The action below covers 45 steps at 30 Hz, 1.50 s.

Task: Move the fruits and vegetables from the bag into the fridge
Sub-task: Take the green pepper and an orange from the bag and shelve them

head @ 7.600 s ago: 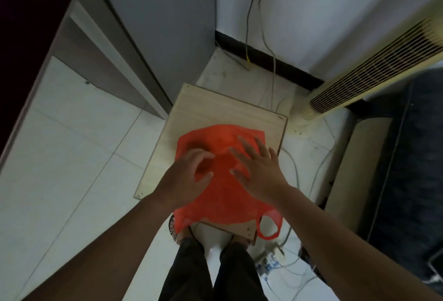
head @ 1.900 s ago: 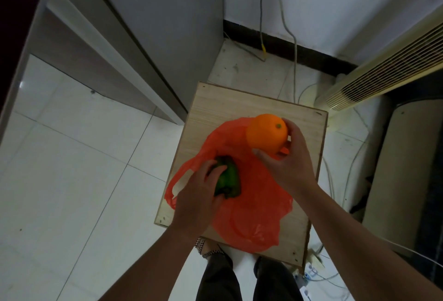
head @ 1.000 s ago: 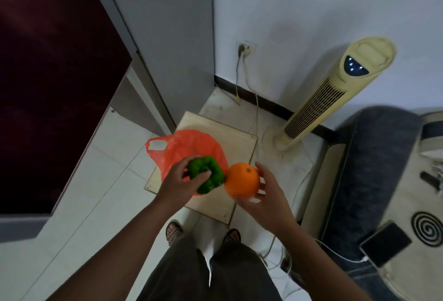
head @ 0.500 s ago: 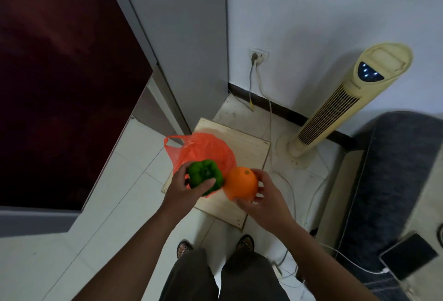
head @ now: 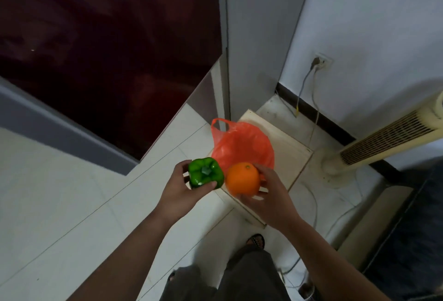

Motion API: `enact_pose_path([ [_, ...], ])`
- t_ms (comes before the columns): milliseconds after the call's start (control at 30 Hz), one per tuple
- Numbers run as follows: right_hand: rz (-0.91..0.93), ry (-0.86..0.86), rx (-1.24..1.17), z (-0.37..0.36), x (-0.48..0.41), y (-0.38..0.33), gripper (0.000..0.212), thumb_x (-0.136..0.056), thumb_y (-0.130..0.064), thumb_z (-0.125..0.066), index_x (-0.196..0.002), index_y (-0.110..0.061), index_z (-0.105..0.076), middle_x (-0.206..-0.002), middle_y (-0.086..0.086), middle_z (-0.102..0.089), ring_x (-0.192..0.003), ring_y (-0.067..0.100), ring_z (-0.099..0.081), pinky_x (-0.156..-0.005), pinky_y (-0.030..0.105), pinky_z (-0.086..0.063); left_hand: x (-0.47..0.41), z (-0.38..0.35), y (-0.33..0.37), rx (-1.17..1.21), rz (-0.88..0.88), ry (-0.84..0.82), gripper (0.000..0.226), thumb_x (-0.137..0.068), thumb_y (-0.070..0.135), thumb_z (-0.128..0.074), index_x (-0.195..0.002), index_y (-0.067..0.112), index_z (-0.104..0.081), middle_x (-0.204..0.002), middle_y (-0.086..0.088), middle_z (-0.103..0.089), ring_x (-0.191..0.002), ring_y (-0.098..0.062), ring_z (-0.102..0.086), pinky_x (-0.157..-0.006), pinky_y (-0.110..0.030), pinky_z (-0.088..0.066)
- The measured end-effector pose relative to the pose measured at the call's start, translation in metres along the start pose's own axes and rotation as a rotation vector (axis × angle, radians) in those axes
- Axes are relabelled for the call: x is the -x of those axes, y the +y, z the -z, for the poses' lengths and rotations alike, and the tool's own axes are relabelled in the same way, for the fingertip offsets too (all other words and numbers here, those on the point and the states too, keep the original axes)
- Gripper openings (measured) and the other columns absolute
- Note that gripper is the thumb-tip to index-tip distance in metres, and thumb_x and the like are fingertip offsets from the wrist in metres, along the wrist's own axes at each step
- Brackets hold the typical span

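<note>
The left hand (head: pixel 182 192) is closed around a green bell pepper (head: pixel 205 173), stem end turned up toward the camera, thumb along its near side and fingers wrapped behind. The right hand (head: pixel 268 195) cups an orange (head: pixel 242 178) from below and from the right, fingers spread around it. The two pieces of produce sit side by side at the middle of the view, almost touching, both lifted clear of the red plastic bag (head: pixel 242 146).

Half a second ago the hands held the same pair in the same way; what has changed is the view. The camera has swung further left and up, so the dark red fridge door (head: pixel 107 44) now fills the upper left, with its grey side panel (head: pixel 254 37) running down to the floor. The bag lies slack and flattened on the wooden board (head: pixel 287 147) beyond the hands, one handle loop standing up at its far left corner, just as it lay before. The tower fan (head: pixel 388 140) has slid toward the right edge and its top is now cut off. The wall socket (head: pixel 322 60) with its hanging cords stays visible on the white wall. Both hands have drifted slightly left over the white floor tiles (head: pixel 72 192), away from the board's centre. The fridge door appears closed.
</note>
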State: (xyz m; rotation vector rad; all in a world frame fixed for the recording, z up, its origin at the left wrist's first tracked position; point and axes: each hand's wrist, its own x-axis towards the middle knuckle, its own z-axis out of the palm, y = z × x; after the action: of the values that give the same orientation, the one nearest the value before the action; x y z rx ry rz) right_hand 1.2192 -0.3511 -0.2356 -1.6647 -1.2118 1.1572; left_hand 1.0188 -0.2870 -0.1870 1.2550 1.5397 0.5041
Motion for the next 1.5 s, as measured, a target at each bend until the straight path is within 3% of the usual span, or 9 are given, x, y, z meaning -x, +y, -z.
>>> enact_pose_path([
  [233, 0.020, -0.101, 0.031, -0.060, 0.018, -0.042, 0.078, -0.068, -0.030, -0.082, -0.133, -0.033, -0.040, -0.129, -0.013, -0.039, -0.109, 0.006, -0.050, -0.080, 0.022, -0.053, 0.042, 0.070, -0.034, 0.095, -0.004, 0.048, 0.058, -0.076, 0.028, -0.075, -0.123, 0.024, -0.041, -0.110, 0.019, -0.052, -0.094, 0.004, -0.052, -0.058, -0.004, -0.042],
  [367, 0.059, -0.175, 0.126, -0.123, 0.040, -0.072, 0.078, -0.069, -0.029, -0.081, -0.134, -0.032, -0.039, -0.132, -0.008, -0.041, -0.114, 0.010, -0.049, -0.077, 0.013, -0.049, 0.076, 0.134, -0.073, 0.158, -0.014, 0.111, 0.055, -0.076, 0.029, -0.074, -0.121, 0.026, -0.043, -0.109, 0.023, -0.050, -0.098, 0.000, -0.053, -0.066, -0.009, -0.041],
  [533, 0.131, -0.258, 0.196, -0.222, 0.073, -0.104, 0.079, -0.070, -0.031, -0.080, -0.136, -0.033, -0.036, -0.133, -0.009, -0.038, -0.113, 0.009, -0.049, -0.085, 0.020, -0.049, 0.122, 0.223, -0.133, 0.197, 0.002, 0.212, 0.054, -0.077, 0.031, -0.074, -0.122, 0.028, -0.044, -0.113, 0.015, -0.053, -0.105, -0.011, -0.056, -0.069, -0.012, -0.043],
  [767, 0.223, -0.513, 0.276, -0.360, 0.107, -0.138, 0.078, -0.068, -0.033, -0.081, -0.130, -0.039, -0.034, -0.130, -0.013, -0.037, -0.113, 0.009, -0.048, -0.083, 0.015, -0.045, 0.192, 0.330, -0.219, 0.205, 0.057, 0.418, 0.060, -0.073, 0.033, -0.076, -0.125, 0.031, -0.047, -0.127, 0.008, -0.051, -0.104, -0.005, -0.054, -0.065, -0.005, -0.042],
  [900, 0.280, -0.644, 0.332, -0.417, 0.104, -0.162, 0.079, -0.070, -0.033, -0.080, -0.133, -0.038, -0.033, -0.129, -0.016, -0.034, -0.116, 0.008, -0.045, -0.085, 0.015, -0.042, 0.208, 0.373, -0.244, 0.274, 0.111, 0.537, 0.053, -0.076, 0.029, -0.075, -0.121, 0.031, -0.046, -0.123, 0.007, -0.052, -0.104, -0.010, -0.054, -0.060, -0.001, -0.042],
  [1200, 0.296, -0.755, 0.265, -0.522, 0.044, -0.209, 0.085, -0.071, -0.030, -0.079, -0.138, -0.038, -0.027, -0.136, -0.013, -0.032, -0.115, 0.009, -0.045, -0.084, 0.018, -0.046, 0.168, 0.470, -0.263, 0.290, 0.145, 0.694, 0.066, -0.077, 0.033, -0.072, -0.135, 0.027, -0.041, -0.127, 0.009, -0.053, -0.110, -0.012, -0.054, -0.070, -0.008, -0.040],
  [1300, 0.302, -0.779, 0.224, -0.560, 0.004, -0.229, 0.079, -0.070, -0.029, -0.080, -0.131, -0.042, -0.031, -0.139, -0.012, -0.033, -0.117, 0.010, -0.046, -0.084, 0.018, -0.048, 0.132, 0.507, -0.264, 0.285, 0.185, 0.731, 0.071, -0.078, 0.035, -0.071, -0.139, 0.025, -0.036, -0.128, 0.009, -0.050, -0.112, -0.014, -0.054, -0.070, -0.011, -0.041],
  [1400, 0.317, -0.801, 0.209, -0.590, -0.040, -0.253, 0.076, -0.070, -0.028, -0.081, -0.128, -0.041, -0.034, -0.138, -0.014, -0.034, -0.120, 0.010, -0.044, -0.085, 0.020, -0.049, 0.093, 0.544, -0.256, 0.313, 0.205, 0.758, 0.065, -0.077, 0.033, -0.073, -0.133, 0.023, -0.040, -0.127, 0.005, -0.053, -0.109, -0.016, -0.057, -0.070, -0.014, -0.043],
  [1500, 0.331, -0.794, 0.204, -0.613, -0.085, -0.279, 0.075, -0.070, -0.026, -0.080, -0.127, -0.041, -0.034, -0.136, -0.014, -0.034, -0.120, 0.010, -0.044, -0.085, 0.019, -0.048, 0.051, 0.578, -0.239, 0.325, 0.177, 0.775, 0.051, -0.078, 0.028, -0.072, -0.120, 0.024, -0.042, -0.122, 0.006, -0.053, -0.098, -0.005, -0.058, -0.065, -0.011, -0.042],
])
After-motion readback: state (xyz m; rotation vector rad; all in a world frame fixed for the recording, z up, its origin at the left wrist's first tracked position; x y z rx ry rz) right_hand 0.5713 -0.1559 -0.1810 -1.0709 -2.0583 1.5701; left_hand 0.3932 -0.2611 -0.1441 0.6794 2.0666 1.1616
